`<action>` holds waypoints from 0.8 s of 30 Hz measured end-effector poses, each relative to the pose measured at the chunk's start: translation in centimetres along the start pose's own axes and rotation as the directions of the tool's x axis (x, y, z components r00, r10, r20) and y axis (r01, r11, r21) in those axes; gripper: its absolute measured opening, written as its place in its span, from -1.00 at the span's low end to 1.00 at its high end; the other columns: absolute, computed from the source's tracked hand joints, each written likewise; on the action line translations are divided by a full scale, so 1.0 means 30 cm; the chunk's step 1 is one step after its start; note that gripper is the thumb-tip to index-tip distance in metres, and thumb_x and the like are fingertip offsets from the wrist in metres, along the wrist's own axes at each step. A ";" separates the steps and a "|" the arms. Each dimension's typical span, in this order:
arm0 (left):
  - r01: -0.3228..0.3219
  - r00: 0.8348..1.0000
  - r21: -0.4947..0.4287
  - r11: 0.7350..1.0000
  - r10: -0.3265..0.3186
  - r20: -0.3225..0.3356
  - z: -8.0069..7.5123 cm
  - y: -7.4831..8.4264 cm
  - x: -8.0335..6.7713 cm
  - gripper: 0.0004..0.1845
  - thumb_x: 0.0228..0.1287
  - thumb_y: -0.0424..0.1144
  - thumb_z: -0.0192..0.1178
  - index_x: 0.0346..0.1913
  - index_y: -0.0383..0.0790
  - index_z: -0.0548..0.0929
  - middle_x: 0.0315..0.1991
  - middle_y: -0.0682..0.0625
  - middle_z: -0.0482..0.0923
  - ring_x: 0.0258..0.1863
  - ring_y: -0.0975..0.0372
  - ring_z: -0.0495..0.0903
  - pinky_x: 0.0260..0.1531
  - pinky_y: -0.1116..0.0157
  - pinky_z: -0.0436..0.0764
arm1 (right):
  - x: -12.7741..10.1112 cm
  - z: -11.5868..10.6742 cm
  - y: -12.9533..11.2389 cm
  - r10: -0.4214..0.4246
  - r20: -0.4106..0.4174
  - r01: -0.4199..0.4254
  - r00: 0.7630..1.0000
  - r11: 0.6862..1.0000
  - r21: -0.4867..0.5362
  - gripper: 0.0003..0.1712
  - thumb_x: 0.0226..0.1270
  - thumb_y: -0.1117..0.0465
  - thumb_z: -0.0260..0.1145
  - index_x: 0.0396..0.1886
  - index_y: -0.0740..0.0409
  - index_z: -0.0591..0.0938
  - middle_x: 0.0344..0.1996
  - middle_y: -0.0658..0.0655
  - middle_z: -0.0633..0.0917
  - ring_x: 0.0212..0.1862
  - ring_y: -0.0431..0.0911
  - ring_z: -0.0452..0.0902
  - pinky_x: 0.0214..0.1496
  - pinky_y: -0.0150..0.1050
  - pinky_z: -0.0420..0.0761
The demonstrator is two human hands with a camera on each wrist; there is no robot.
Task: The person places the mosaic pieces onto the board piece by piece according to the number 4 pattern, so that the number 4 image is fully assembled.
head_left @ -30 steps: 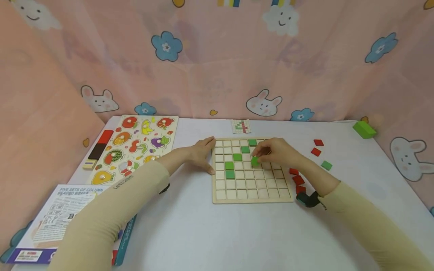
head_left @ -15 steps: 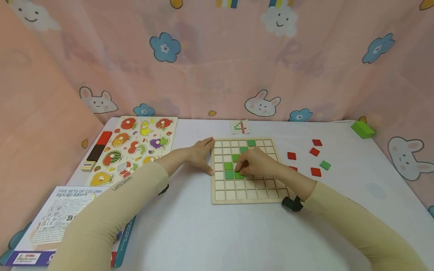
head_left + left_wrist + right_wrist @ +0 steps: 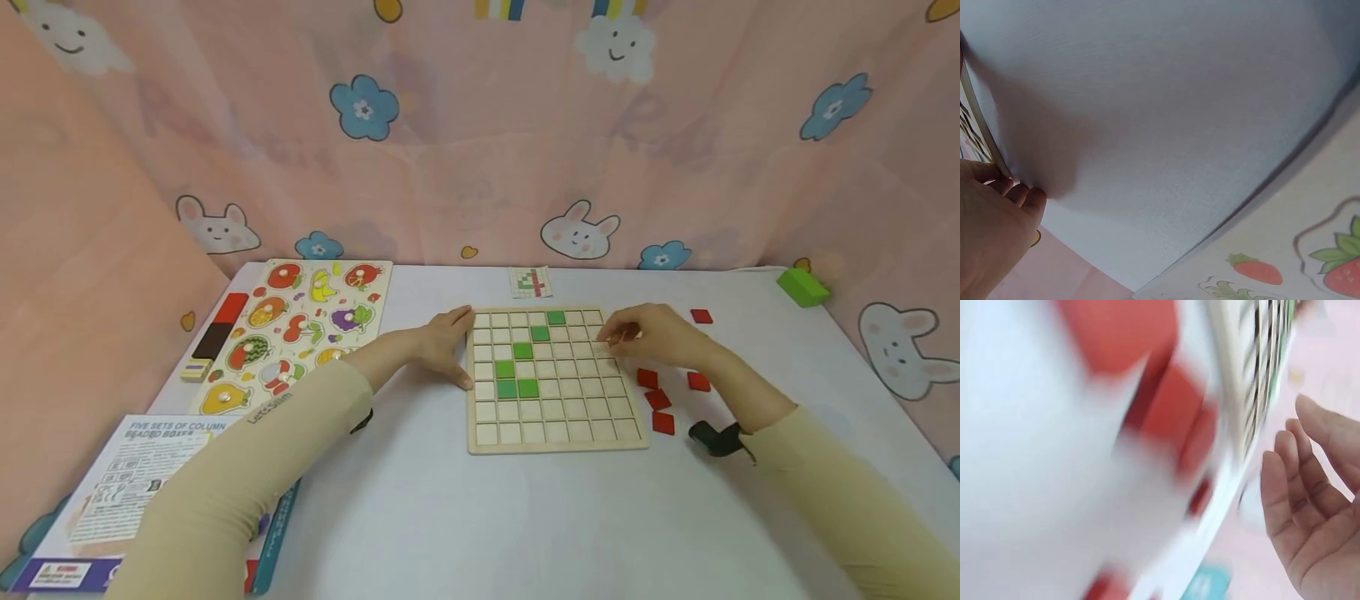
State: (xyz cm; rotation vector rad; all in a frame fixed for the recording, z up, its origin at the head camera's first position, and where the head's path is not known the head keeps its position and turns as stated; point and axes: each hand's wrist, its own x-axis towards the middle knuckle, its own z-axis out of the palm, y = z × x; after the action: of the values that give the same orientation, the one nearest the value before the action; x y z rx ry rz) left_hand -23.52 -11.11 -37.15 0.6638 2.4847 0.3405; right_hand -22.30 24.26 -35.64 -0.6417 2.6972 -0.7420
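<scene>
A wooden grid board [image 3: 557,433] lies mid-table with several green tiles [image 3: 528,388] set in a diagonal that ends in a short row. My left hand [image 3: 452,344] rests flat against the board's left edge, fingers straight; the left wrist view shows those fingers [image 3: 1022,195] on the white table. My right hand [image 3: 617,337] hovers over the board's right edge, near the top rows. In the blurred right wrist view its fingers [image 3: 1310,487] are relaxed and hold nothing. Red tiles [image 3: 657,399] lie just right of the board, below that hand.
A small pattern card [image 3: 532,282] lies behind the board. A fruit peg puzzle [image 3: 300,325] and a red and black block [image 3: 222,321] lie at the left, a printed box [image 3: 142,479] at the near left. A green block [image 3: 803,286] sits far right. More red tiles [image 3: 702,316] are scattered right.
My right hand carried a green tile left, set it in the board next to the lower green tile, then drew back empty to the board's right edge. The left hand stayed put.
</scene>
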 end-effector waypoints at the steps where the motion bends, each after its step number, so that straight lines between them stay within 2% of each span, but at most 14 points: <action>1: 0.001 1.000 0.000 1.000 -0.001 0.000 0.000 0.000 -0.001 0.31 0.10 0.13 0.42 0.57 -0.36 -0.29 0.62 -0.25 -0.42 0.61 -0.18 -0.28 0.61 -0.05 -0.09 | -0.016 -0.025 0.033 0.023 -0.005 -0.023 1.000 1.000 -0.009 -0.77 0.25 0.26 0.40 -0.08 0.09 0.74 -0.28 0.06 0.71 -0.18 -0.09 0.53 -0.23 -0.40 0.56; 7: 0.003 1.000 0.006 1.000 -0.003 -0.005 0.000 -0.001 -0.003 0.31 0.09 0.13 0.42 0.57 -0.36 -0.28 0.62 -0.26 -0.41 0.61 -0.18 -0.27 0.61 -0.06 -0.09 | -0.109 -0.138 0.224 0.152 -0.013 -0.153 0.988 0.987 -0.042 -0.71 0.26 0.22 0.40 -0.01 0.09 0.71 -0.23 0.10 0.69 -0.19 -0.12 0.50 -0.25 -0.43 0.58; 12: 0.004 1.000 0.005 1.000 -0.004 -0.005 0.001 0.000 -0.005 0.30 0.09 0.11 0.43 0.57 -0.36 -0.28 0.62 -0.26 -0.42 0.61 -0.18 -0.27 0.61 -0.05 -0.09 | -0.174 -0.188 0.342 0.172 0.050 -0.173 0.984 0.985 0.013 -0.66 0.22 0.28 0.39 0.02 0.12 0.68 -0.16 0.14 0.68 -0.17 -0.16 0.51 -0.22 -0.40 0.61; 18: -0.001 1.000 -0.002 1.000 0.001 -0.007 0.003 0.000 -0.005 0.30 0.09 0.12 0.43 0.57 -0.36 -0.28 0.62 -0.26 -0.41 0.61 -0.19 -0.27 0.61 -0.06 -0.08 | -0.220 -0.198 0.418 0.199 0.164 -0.210 0.966 0.976 0.050 -0.59 0.19 0.32 0.38 0.07 0.12 0.67 -0.12 0.12 0.64 -0.15 -0.16 0.51 -0.18 -0.38 0.62; 24: -0.005 1.000 -0.007 1.000 0.005 -0.006 0.001 -0.002 -0.002 0.31 0.09 0.13 0.43 0.57 -0.35 -0.28 0.62 -0.25 -0.42 0.61 -0.17 -0.28 0.61 -0.05 -0.09 | -0.232 -0.175 0.445 0.228 0.153 -0.238 0.962 0.970 0.055 -0.56 0.12 0.25 0.47 0.05 0.14 0.69 -0.17 0.11 0.57 -0.18 -0.16 0.40 -0.25 -0.38 0.56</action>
State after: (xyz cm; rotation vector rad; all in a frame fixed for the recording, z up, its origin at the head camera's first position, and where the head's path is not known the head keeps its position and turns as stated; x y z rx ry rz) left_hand -23.48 -11.20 -37.18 0.6672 2.4869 0.3535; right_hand -22.78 40.09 -37.47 -0.3377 2.5408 -0.6987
